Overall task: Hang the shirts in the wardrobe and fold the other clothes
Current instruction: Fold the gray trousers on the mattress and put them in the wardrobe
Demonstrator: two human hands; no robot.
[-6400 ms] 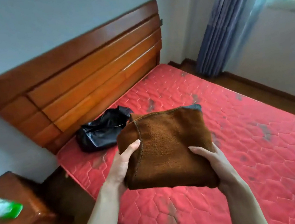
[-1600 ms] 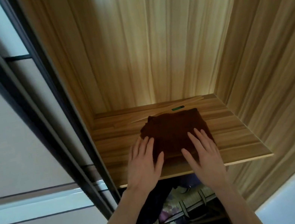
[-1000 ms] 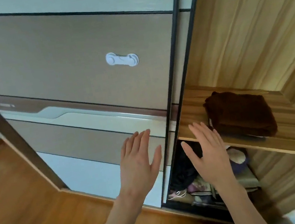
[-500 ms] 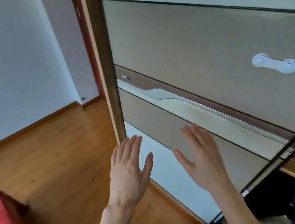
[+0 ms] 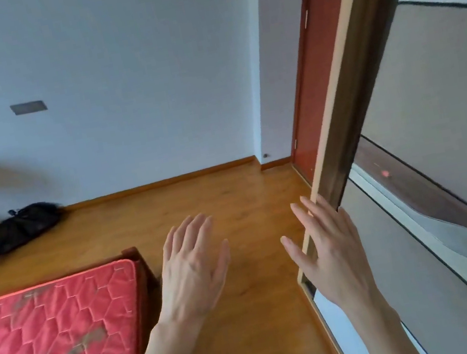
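Head view: left hand (image 5: 194, 272) and right hand (image 5: 332, 256), fingers spread, empty, above wooden floor (image 5: 231, 208) beside red mattress (image 5: 51, 334).

A red quilted mattress (image 5: 55, 339) with dark stains fills the lower left of the frame, on a dark wooden bed frame (image 5: 145, 270); a black bag (image 5: 21, 226) lies on the wooden floor (image 5: 232, 214) at left, against the pale wall (image 5: 116, 88); a grey wall plate (image 5: 28, 107) sits upper left; a red-brown door (image 5: 311, 85) stands upper right.
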